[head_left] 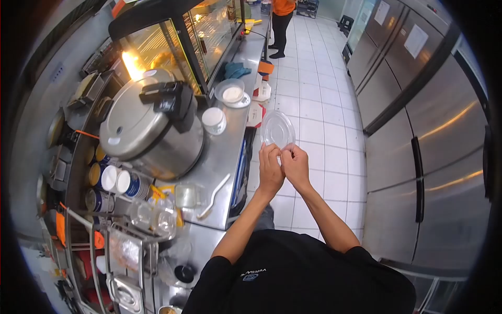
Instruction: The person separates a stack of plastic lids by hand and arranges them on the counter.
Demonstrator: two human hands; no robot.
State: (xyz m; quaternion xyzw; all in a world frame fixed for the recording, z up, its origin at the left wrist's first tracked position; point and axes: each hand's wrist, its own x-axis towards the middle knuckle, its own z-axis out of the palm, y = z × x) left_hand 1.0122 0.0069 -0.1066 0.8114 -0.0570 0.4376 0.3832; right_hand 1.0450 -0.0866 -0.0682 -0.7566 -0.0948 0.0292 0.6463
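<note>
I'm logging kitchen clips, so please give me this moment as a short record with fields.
Held: clear round lid
Left grip: closed on the lid's near edge
Right grip: closed beside it, same edge
Counter: large steel cooker, white tub, white-handled utensil
Floor: white tiles
Background: person in orange top

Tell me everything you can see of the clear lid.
The lid is round and see-through, and looks like thin plastic, with ring-shaped ridges around its middle. Its broad face is turned toward the camera. The grip of the left hand and right hand is at its near edge, hiding part of the rim. Floor tiles show behind it.
</note>
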